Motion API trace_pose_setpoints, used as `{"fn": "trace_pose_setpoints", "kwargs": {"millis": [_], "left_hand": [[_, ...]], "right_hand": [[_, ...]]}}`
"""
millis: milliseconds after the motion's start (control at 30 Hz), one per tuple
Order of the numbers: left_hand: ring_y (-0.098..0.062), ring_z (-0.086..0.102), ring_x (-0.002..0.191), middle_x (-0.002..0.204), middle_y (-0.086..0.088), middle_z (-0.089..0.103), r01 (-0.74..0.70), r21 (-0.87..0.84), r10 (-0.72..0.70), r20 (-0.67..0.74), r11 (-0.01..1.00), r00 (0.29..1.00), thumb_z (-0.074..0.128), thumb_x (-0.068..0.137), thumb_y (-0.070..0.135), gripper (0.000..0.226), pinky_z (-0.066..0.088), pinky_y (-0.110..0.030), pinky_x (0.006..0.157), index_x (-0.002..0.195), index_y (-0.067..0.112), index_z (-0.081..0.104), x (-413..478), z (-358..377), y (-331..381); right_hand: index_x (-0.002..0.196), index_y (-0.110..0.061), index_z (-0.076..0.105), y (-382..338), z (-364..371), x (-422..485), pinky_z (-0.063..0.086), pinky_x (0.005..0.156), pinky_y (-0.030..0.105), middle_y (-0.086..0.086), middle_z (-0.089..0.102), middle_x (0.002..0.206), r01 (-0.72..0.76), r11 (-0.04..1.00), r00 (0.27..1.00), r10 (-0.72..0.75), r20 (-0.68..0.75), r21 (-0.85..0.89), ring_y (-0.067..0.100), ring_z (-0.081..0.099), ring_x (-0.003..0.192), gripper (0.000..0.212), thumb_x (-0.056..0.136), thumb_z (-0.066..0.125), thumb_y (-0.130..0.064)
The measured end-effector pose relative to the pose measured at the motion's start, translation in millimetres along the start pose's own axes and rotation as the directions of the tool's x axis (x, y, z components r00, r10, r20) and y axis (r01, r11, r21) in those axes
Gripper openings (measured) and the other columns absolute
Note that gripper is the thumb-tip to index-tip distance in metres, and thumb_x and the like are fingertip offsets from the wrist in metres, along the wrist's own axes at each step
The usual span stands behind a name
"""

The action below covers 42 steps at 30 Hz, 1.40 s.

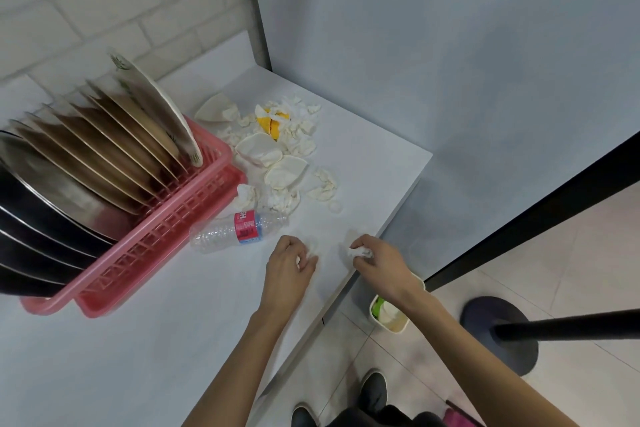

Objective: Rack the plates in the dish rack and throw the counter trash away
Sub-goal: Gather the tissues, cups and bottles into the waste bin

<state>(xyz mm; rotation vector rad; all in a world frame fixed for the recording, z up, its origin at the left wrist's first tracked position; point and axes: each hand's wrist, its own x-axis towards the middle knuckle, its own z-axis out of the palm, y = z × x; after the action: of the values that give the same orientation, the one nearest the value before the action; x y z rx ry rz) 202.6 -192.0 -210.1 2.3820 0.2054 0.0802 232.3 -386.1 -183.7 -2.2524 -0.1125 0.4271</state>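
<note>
The right hand (375, 262) pinches a crumpled tissue (358, 252) at the desk (138, 340) edge, above a bin (398, 329) on the floor. The left hand (289, 267) curls round a white scrap (299, 259). Plates (138, 135) stand in the pink rack (166, 236). Beside it lies a clear bottle (214, 236). Its red label (247, 227) is blurred and only "HS" reads. More trash (287, 146) is piled behind.

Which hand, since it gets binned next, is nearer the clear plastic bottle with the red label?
Left. The left hand is just right of the clear plastic bottle; the right hand is farther right, at the edge of the white counter, pinching a crumpled white tissue.
</note>
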Motion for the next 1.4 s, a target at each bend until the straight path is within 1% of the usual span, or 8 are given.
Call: {"fn": "trace_pose_setpoints", "kwargs": {"millis": [133, 367, 467, 700, 867, 967, 1167, 1400], "left_hand": [[-0.014, 0.057, 0.074, 0.087, -0.012, 0.066, 0.042, 0.004, -0.042, 0.036, 0.999, 0.998, 0.066, 0.093, 0.013, 0.024, 0.05, -0.027, 0.08, 0.072, 0.004, 0.056, -4.3, -3.4, -3.3], [-0.004, 0.055, 0.103, 0.113, 0.009, 0.059, 0.026, -0.155, -0.004, 0.142, 0.988, 0.99, 0.053, 0.099, 0.01, 0.019, 0.044, -0.018, 0.095, 0.115, 0.018, 0.058, -14.2, -10.2, -2.9], [-0.011, 0.062, 0.086, 0.095, 0.004, 0.065, -0.029, -0.149, 0.052, 0.156, 0.988, 0.986, 0.06, 0.097, 0.019, 0.007, 0.053, -0.02, 0.087, 0.091, 0.017, 0.062, -18.0, -8.4, -4.0], [-0.017, 0.049, 0.053, 0.057, -0.013, 0.051, -0.109, -0.201, 0.154, 0.221, 0.973, 0.963, 0.064, 0.094, 0.036, 0.05, 0.052, -0.04, 0.06, 0.06, 0.003, 0.05, -27.5, 0.5, -3.3], [-0.021, 0.051, 0.033, 0.045, -0.011, 0.055, -0.042, -0.291, 0.167, 0.418, 0.956, 0.893, 0.064, 0.095, 0.04, 0.059, 0.051, -0.039, 0.048, 0.053, -0.001, 0.054, -44.9, 3.9, 18.3], [-0.016, 0.046, 0.031, 0.044, -0.004, 0.056, 0.024, -0.326, 0.16, 0.525, 0.945, 0.836, 0.066, 0.094, 0.038, 0.053, 0.045, -0.031, 0.041, 0.054, 0.005, 0.06, -54.9, 13.6, 30.9], [-0.009, 0.048, 0.035, 0.045, 0.003, 0.055, -0.068, -0.207, 0.197, 0.699, 0.976, 0.687, 0.065, 0.091, 0.047, 0.05, 0.046, -0.025, 0.043, 0.052, 0.017, 0.059, -70.0, 45.9, 48.0], [-0.004, 0.043, 0.047, 0.053, 0.007, 0.049, -0.08, -0.17, 0.18, 0.734, 0.982, 0.655, 0.067, 0.092, 0.036, 0.049, 0.029, -0.022, 0.049, 0.055, 0.007, 0.055, -65.7, 107.6, 50.2]], "right_hand": [[0.11, -0.02, 0.061, -1.1, 3.6, -2.4, 0.044, 0.071, 0.013, -0.006, 0.061, 0.102, -0.008, 1.0, 1.0, 0.008, -0.012, 0.008, 0.007, 0.056, 0.084, 0.022, 0.089, 0.054, -0.016], [0.113, -0.024, 0.061, -2.2, 6.8, -18.2, 0.044, 0.069, 0.019, -0.001, 0.065, 0.1, -0.037, 0.998, 0.996, 0.041, -0.081, 0.043, 0.018, 0.06, 0.085, 0.024, 0.092, 0.051, -0.019], [0.101, -0.022, 0.063, -0.9, 8.7, -28.3, 0.043, 0.064, 0.016, -0.003, 0.066, 0.092, -0.075, 0.992, 0.987, 0.089, -0.131, 0.105, 0.016, 0.06, 0.083, 0.013, 0.094, 0.052, -0.024], [0.072, -0.02, 0.059, 8.8, 21.6, -62.4, 0.052, 0.063, 0.038, -0.001, 0.061, 0.065, -0.261, 0.959, 0.929, 0.28, -0.242, 0.11, 0.022, 0.061, 0.065, 0.032, 0.087, 0.059, -0.048], [0.088, -0.011, 0.068, 23.7, 29.7, -87.5, 0.044, 0.049, 0.015, 0.009, 0.069, 0.078, -0.293, 0.938, 0.905, 0.335, -0.261, 0.186, 0.016, 0.067, 0.055, 0.009, 0.089, 0.061, -0.017], [0.094, -0.01, 0.07, 37.5, 32.7, -105.5, 0.045, 0.052, 0.018, 0.006, 0.07, 0.074, -0.309, 0.921, 0.889, 0.368, -0.271, 0.238, 0.014, 0.065, 0.047, 0.011, 0.089, 0.06, -0.012], [0.06, -0.015, 0.063, 74.8, 25.3, -131.6, 0.04, 0.042, 0.02, 0.001, 0.06, 0.05, -0.44, 0.865, 0.821, 0.496, -0.283, 0.239, 0.007, 0.046, 0.034, 0.034, 0.089, 0.068, -0.033], [0.049, -0.011, 0.048, 138.4, 17.8, -138.5, 0.036, 0.051, 0.028, 0.003, 0.044, 0.047, -0.537, 0.813, 0.78, 0.58, -0.236, 0.224, 0.015, 0.038, 0.043, 0.052, 0.091, 0.061, -0.039]]}}
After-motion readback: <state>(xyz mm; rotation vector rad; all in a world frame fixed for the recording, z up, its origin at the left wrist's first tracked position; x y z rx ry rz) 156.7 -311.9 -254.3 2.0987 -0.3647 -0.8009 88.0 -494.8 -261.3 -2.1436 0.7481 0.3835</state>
